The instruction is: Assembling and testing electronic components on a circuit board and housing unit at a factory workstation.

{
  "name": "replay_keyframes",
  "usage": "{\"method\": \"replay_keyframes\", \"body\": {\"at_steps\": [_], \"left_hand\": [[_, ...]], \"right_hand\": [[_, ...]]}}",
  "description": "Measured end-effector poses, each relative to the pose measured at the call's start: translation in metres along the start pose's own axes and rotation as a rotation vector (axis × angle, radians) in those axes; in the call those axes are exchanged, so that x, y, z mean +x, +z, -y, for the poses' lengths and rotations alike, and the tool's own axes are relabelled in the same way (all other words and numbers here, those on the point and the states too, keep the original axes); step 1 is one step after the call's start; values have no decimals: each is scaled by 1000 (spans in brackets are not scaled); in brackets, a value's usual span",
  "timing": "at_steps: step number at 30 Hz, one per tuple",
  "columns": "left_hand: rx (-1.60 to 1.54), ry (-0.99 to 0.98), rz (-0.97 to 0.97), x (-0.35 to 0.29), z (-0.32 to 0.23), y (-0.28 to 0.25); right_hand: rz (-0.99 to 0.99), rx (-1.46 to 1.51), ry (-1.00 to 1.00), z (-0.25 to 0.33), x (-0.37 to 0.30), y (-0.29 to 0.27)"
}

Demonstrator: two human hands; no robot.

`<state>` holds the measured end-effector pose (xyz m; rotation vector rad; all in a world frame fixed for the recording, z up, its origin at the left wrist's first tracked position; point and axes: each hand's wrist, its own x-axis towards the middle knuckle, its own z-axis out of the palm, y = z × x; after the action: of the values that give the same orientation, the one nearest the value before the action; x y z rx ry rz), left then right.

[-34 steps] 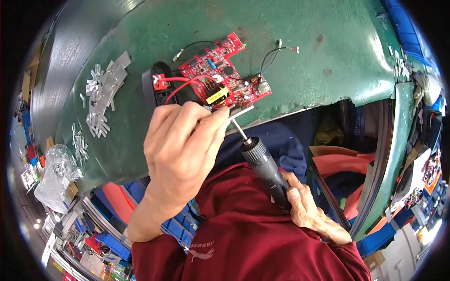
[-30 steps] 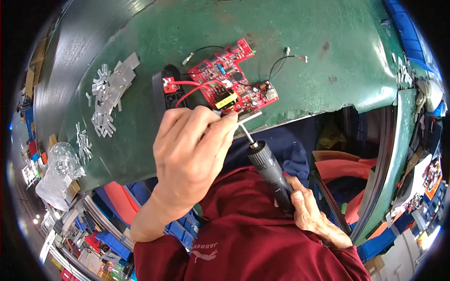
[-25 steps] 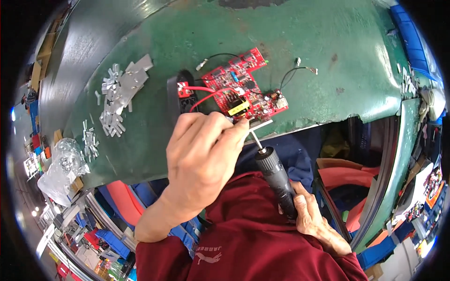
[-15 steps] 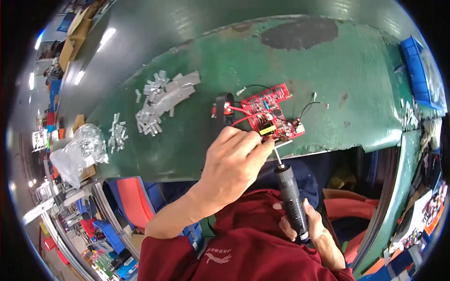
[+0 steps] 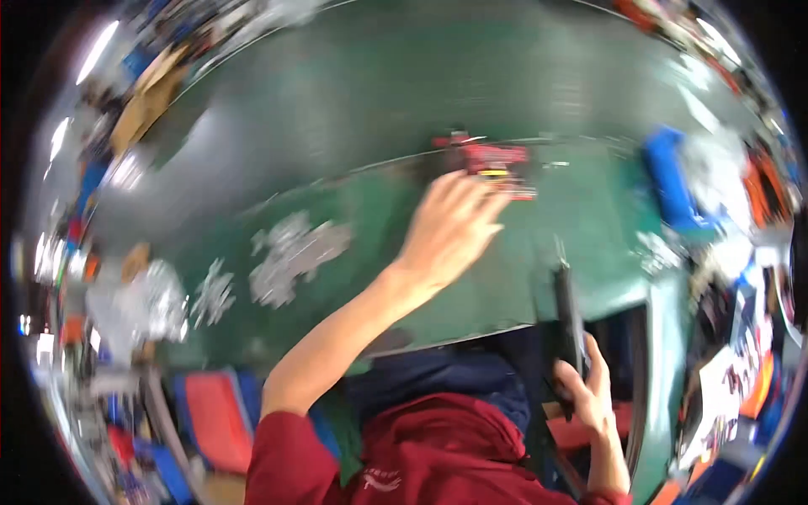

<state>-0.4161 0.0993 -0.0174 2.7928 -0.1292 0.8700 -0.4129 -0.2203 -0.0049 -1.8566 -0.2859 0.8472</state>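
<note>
Two piles of metal pieces [image 5: 299, 257] lie left of the left grip [image 5: 454, 225]. This grip has fingers partly spread at one red circuit board [image 5: 503, 154], just beyond it; blur hides whether it holds. Rightward, the right grip [image 5: 591, 394] is closed around one black screwdriver [image 5: 568, 307].

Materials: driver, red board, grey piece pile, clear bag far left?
Driver: dark body, probably plastic, finish blurred; slim bright shaft, likely metal.
Red board: likely circuit-board laminate, judging by the red colour and the yellow block on it; gloss unclear.
Grey pieces: pale with glints, possibly metal; plastic not ruled out.
Bag: shiny, crumpled, translucent-looking; likely thin plastic film.
</note>
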Motion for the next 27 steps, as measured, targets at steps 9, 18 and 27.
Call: {"method": "replay_keyframes", "body": {"at_steps": [9, 18, 27], "left_hand": [[-62, -63, 59, -21, -12, 7], [-120, -35, 108, -27, -21, 13], [-161, -86, 85, -34, -16, 15]], "right_hand": [[-594, -718, -595, 23, 42, -93], [-1536, -1202, -120, -53, -77, -340], [-1346, -790, 276, -95, -135, -464]]}}
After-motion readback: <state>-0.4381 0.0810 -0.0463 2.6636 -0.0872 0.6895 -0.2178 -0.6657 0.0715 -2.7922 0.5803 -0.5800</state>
